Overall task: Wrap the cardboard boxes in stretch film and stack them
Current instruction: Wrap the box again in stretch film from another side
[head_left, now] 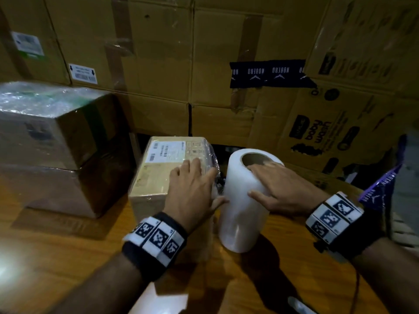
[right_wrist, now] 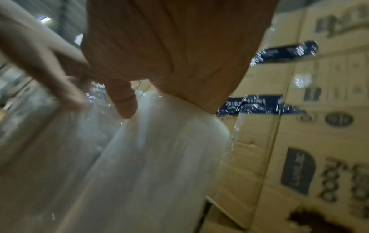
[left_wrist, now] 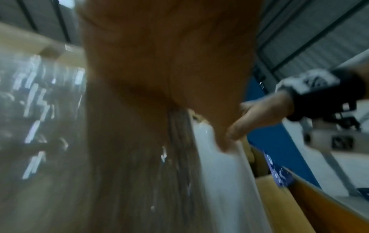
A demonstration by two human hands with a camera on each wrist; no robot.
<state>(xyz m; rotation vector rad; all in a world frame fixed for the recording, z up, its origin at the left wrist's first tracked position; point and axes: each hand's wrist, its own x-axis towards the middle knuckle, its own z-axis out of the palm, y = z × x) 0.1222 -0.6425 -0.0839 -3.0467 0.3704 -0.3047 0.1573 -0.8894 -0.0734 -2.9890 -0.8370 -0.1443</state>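
A small cardboard box [head_left: 156,177] with a white label lies on the wooden table [head_left: 56,264], clear film over its right end. My left hand [head_left: 192,186] rests flat on top of it, fingers straight, thumb toward the roll. A white stretch film roll [head_left: 240,214] stands upright just right of the box. My right hand [head_left: 274,184] holds the roll's top, fingers over the core rim and thumb on its side. The blurred wrist views show my left palm [left_wrist: 159,63] on the filmed box [left_wrist: 49,126] and my right thumb [right_wrist: 123,100] on the roll [right_wrist: 159,149].
Two film-wrapped boxes [head_left: 52,143] stand stacked at the left on the table. A wall of big cartons [head_left: 204,64] closes the back. A purple printed bag [head_left: 381,193] lies at the right edge.
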